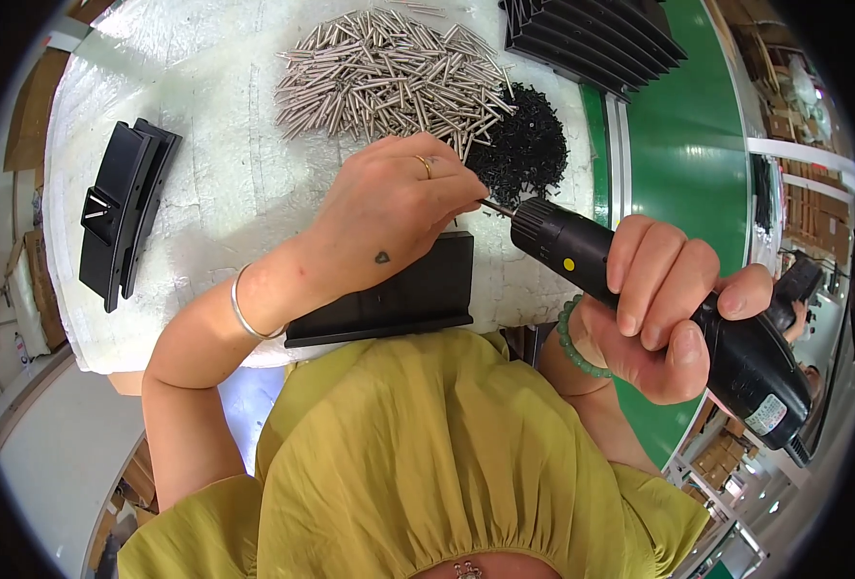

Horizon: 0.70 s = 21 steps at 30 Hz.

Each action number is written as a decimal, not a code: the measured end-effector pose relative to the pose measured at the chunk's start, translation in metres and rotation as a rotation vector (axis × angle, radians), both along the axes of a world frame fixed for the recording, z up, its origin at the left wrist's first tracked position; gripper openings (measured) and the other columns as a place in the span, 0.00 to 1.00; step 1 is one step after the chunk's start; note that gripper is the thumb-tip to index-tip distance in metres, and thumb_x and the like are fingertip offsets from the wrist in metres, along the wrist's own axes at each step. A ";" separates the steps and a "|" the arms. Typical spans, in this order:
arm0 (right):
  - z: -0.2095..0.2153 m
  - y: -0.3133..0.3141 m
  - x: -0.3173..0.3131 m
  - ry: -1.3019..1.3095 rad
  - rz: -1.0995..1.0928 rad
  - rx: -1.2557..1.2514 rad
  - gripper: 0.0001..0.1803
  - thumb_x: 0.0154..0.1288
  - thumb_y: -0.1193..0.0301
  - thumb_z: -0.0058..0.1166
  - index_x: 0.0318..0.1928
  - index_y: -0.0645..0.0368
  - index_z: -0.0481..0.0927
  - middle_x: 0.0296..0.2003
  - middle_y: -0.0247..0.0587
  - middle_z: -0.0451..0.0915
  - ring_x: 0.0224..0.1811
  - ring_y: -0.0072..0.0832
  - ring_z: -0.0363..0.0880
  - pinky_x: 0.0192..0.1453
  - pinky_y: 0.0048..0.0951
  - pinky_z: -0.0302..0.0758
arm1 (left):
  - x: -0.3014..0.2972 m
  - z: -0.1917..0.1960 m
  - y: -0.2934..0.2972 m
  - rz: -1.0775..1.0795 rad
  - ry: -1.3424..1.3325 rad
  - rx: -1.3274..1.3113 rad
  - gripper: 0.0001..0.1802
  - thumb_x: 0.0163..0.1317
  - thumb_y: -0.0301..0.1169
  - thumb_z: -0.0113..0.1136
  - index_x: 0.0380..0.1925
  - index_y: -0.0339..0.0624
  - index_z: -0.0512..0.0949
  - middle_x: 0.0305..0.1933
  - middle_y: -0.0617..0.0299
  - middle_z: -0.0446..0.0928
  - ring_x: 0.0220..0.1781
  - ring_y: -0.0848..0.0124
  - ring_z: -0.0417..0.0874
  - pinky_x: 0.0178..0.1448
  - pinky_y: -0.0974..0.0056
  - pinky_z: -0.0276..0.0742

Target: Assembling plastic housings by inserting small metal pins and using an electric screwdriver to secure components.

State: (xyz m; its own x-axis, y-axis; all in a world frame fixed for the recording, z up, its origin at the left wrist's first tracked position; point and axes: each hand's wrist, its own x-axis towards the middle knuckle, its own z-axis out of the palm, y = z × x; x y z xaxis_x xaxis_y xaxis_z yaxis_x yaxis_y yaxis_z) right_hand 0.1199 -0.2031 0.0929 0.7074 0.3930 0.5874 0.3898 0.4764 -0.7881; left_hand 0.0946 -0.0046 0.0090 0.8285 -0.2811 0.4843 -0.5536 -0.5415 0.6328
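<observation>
At frame centre, my left hand (389,217) pinches its grip together at the bit of the black electric screwdriver (659,309), over the flat black plastic panel (418,294) on the table (225,183). My right hand (664,314) clamps the screwdriver's body at centre right.

Black electric screwdriver (659,299), silver pins (389,72), black screws (524,150), green bead bracelet (574,340)
</observation>
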 end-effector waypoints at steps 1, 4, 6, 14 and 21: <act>0.000 0.001 0.000 0.000 0.001 -0.005 0.15 0.54 0.73 0.48 0.44 0.49 0.65 0.16 0.23 0.66 0.17 0.16 0.64 0.29 0.22 0.63 | 0.000 0.000 0.000 -0.010 0.027 -0.021 0.11 0.47 0.21 0.67 0.33 0.41 0.81 0.32 0.61 0.82 0.41 0.60 0.82 0.42 0.60 0.78; -0.002 0.004 -0.003 0.009 0.000 0.009 0.16 0.54 0.73 0.48 0.44 0.49 0.65 0.17 0.22 0.66 0.17 0.16 0.65 0.29 0.21 0.63 | 0.000 0.002 0.000 -0.028 0.098 -0.041 0.12 0.45 0.22 0.68 0.33 0.41 0.81 0.32 0.61 0.81 0.41 0.60 0.81 0.41 0.60 0.78; -0.004 0.007 -0.003 0.018 -0.003 0.028 0.16 0.54 0.73 0.48 0.44 0.49 0.65 0.17 0.22 0.66 0.17 0.16 0.65 0.29 0.21 0.63 | 0.001 0.003 -0.002 -0.036 0.144 -0.040 0.12 0.44 0.23 0.69 0.32 0.41 0.81 0.32 0.61 0.81 0.42 0.60 0.81 0.41 0.60 0.78; -0.001 0.001 -0.001 -0.013 -0.003 0.050 0.15 0.55 0.72 0.48 0.44 0.49 0.66 0.17 0.22 0.66 0.18 0.15 0.65 0.30 0.21 0.63 | 0.004 0.001 0.015 0.091 0.040 0.050 0.09 0.46 0.27 0.67 0.30 0.44 0.81 0.33 0.66 0.78 0.39 0.64 0.78 0.39 0.61 0.77; 0.001 -0.003 -0.002 0.003 -0.032 0.025 0.15 0.55 0.72 0.48 0.44 0.49 0.66 0.16 0.22 0.65 0.17 0.15 0.63 0.31 0.22 0.63 | 0.016 0.010 0.029 -0.086 -0.027 0.479 0.11 0.45 0.21 0.59 0.31 0.41 0.79 0.38 0.61 0.74 0.44 0.62 0.74 0.42 0.63 0.73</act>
State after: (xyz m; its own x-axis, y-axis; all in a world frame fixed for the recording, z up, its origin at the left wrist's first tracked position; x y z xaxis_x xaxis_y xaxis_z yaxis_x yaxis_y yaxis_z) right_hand 0.1180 -0.2062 0.0935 0.7212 0.3553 0.5947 0.4031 0.4829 -0.7774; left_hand 0.1110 0.0246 0.0195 0.7816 -0.5443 0.3046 -0.6216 -0.7202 0.3080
